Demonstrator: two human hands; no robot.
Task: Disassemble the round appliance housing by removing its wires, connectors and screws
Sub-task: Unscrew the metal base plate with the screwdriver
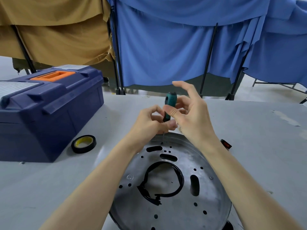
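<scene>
At lower centre of the frame the round metal housing (176,214) lies flat on the desk (257,155), probably stiff, weighty and best steadied at its rim, while the left hand (152,121) pinches the green screwdriver (169,103) low down and the right hand (191,117) pinches its handle.

screwdriver (169,103) between left hand (152,121) and right hand (192,115): teal handle with black strips; housing (174,211) just below them is dull silver-grey dotted with black holes and slots, black wire loop (145,191) at centre. Left of the left hand: navy toolbox (49,123) with orange handle, black tape roll (83,149) with yellow core. Pale grey bench (257,155).
</scene>
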